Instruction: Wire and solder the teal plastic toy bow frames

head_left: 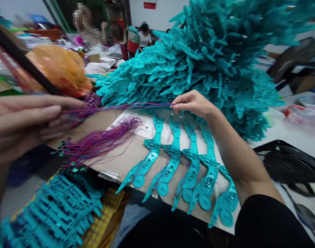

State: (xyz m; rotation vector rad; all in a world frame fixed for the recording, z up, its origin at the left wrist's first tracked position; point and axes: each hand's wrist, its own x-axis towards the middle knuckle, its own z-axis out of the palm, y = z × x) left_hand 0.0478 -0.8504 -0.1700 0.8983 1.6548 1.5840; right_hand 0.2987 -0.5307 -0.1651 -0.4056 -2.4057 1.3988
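Between my two hands a few thin purple, red and blue wires [126, 106] are stretched out level above the table. My right hand [192, 103] pinches their right end between thumb and fingertips. At the left, my left hand [30, 120] is closed on the other end, thumb against fingers, its edges smeared. Below the wires lies a bundle of similar wires [103, 141], with small green pieces at its near end. Several turquoise plastic shells [170, 158] lie side by side on the table before me, with thin wires running in them.
A tall heap of turquoise shells [172, 69] rises behind my right hand. A yellow crate [105, 210] at lower left holds stacked turquoise parts [56, 206]. An orange plastic bag [59, 67] sits at back left, a black fan [289, 162] at right. People are in the background.
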